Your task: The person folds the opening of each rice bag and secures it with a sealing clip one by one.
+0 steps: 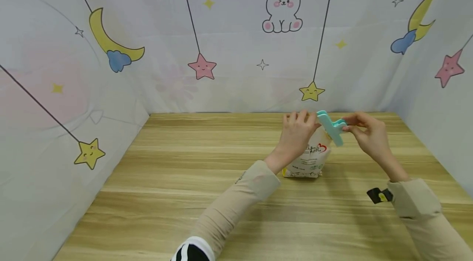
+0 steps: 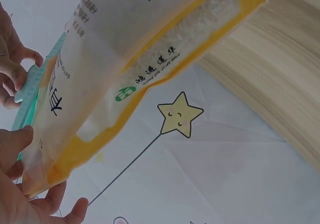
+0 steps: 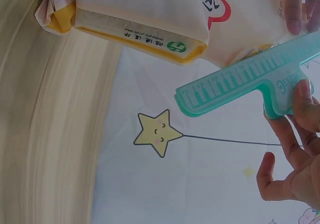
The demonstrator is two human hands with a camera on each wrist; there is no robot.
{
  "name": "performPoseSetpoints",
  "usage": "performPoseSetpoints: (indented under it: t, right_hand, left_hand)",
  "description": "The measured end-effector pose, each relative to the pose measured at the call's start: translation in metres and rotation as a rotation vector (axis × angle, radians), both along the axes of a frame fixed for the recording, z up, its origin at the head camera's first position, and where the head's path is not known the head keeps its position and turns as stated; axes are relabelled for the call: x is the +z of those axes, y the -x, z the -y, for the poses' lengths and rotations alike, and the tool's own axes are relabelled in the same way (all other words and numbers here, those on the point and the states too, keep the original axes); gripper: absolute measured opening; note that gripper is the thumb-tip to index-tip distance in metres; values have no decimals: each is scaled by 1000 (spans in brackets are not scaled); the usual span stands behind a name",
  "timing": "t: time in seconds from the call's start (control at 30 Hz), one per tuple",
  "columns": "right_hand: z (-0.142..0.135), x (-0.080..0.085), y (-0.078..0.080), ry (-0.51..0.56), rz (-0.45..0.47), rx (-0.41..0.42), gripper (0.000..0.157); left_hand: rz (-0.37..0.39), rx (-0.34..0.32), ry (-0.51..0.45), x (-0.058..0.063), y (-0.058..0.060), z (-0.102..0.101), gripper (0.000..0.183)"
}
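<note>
Clip [image 1: 331, 126], teal, right of frame centre: my right hand [image 1: 369, 133] pinched its handle; my left hand [image 1: 295, 133] gripped the bag [image 1: 314, 158] top, standing on the table [image 1: 166, 179].

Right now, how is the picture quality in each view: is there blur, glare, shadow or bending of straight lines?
Head view: even soft light, faint shadows beside the white and yellow rice bag, table edges slightly bowed. Left wrist view: the bag fills the frame, washed out and soft, the teal plastic sealing clip blurred. Right wrist view: sharp on the clip, no glare, the right hand cut off by the frame edge.
</note>
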State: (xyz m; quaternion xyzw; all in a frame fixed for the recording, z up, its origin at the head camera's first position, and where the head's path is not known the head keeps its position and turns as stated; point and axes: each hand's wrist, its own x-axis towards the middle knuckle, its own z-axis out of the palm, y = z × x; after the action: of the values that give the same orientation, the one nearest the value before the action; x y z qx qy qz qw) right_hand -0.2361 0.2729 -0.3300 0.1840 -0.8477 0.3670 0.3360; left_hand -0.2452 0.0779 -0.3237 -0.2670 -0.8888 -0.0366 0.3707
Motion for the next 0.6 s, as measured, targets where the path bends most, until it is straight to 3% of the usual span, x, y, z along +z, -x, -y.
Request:
performPoseSetpoints:
  t: [0.23,0.6]
  right_hand:
    - [-2,0,-1,35,120,10,13]
    - [2,3,-1,-6,143,-14,12]
  left_hand:
    - [23,4,-20,-1,0,0,27]
    - [49,-15,-81,-2,1,0,32]
